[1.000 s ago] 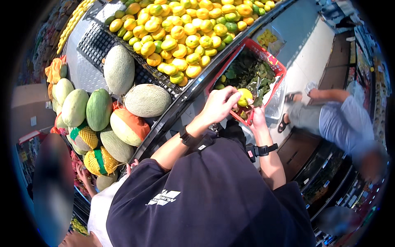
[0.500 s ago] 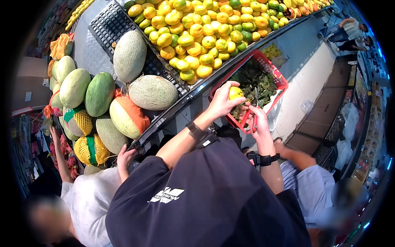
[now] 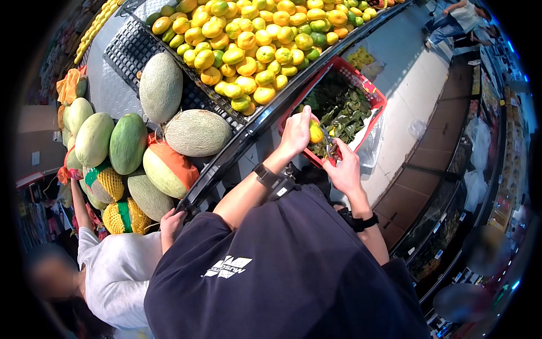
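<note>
My left hand (image 3: 296, 134) is closed around a yellow mandarin (image 3: 316, 133) over the near side of a red plastic crate (image 3: 379, 107). In my right hand (image 3: 345, 170) is a pair of red-handled snips (image 3: 329, 141), their metal blades close against the mandarin's right side. Whether the blades touch it I cannot tell. My fingers partly hide the handles. Green leaves and trimmings (image 3: 349, 107) fill much of the crate beneath both hands.
A big heap of yellow-green mandarins (image 3: 248, 42) lies on the stand behind its dark edge rail (image 3: 226, 148). Netted melons (image 3: 197, 133) and other melons are stacked to the left. A person in a light shirt (image 3: 121, 271) stands close at my left. Dark shelving (image 3: 415, 164) runs along the right.
The view has shifted, so the fruit sits further left. The snips have come up to the mandarin, their blades swung toward it. The person close on my right has gone from view.
</note>
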Available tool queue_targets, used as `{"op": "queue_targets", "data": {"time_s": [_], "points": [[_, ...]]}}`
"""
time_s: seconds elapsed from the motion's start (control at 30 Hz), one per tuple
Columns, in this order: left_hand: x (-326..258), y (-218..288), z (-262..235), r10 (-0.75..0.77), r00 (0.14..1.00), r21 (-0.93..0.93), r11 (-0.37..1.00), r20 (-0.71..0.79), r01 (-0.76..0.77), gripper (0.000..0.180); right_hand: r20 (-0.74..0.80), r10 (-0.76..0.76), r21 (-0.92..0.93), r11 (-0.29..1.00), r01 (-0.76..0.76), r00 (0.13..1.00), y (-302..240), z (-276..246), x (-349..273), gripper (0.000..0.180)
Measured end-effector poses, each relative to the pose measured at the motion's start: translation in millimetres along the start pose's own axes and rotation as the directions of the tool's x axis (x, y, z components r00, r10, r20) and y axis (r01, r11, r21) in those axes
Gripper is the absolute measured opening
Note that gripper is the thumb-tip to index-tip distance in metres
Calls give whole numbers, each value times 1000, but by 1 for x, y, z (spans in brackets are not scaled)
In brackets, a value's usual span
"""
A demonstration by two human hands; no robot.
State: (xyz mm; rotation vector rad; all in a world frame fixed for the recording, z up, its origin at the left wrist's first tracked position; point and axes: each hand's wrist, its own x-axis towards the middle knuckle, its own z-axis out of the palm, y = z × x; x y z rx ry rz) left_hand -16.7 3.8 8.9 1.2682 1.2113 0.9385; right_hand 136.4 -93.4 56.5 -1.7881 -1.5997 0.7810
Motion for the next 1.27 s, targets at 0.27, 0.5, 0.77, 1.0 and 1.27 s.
{"op": "queue_targets", "data": {"time_s": [0.27, 0.5, 0.77, 1.0, 1.27], "points": [[-3, 3, 3, 24, 998, 142, 989, 63, -33, 73, 61, 87, -45, 995, -85, 994, -5, -7, 1, 35], [13, -15, 24, -27, 988, 234, 972, 153, -10, 74, 44, 196, -32, 980, -195, 980, 20, -1, -5, 24], [20, -31, 50, -217, 967, 259, 950, 135, 178, 80, 52, 317, -78, 947, -312, 947, 48, 7, -5, 22], [26, -42, 55, -136, 967, 346, 937, 215, 54, 75, 20, 400, 61, 914, -400, 916, 98, 31, -13, 12], [42, -84, 49, -396, 894, 96, 918, 209, 384, 69, 128, 461, 453, 760, -466, 878, 114, 35, -8, 32]]}}
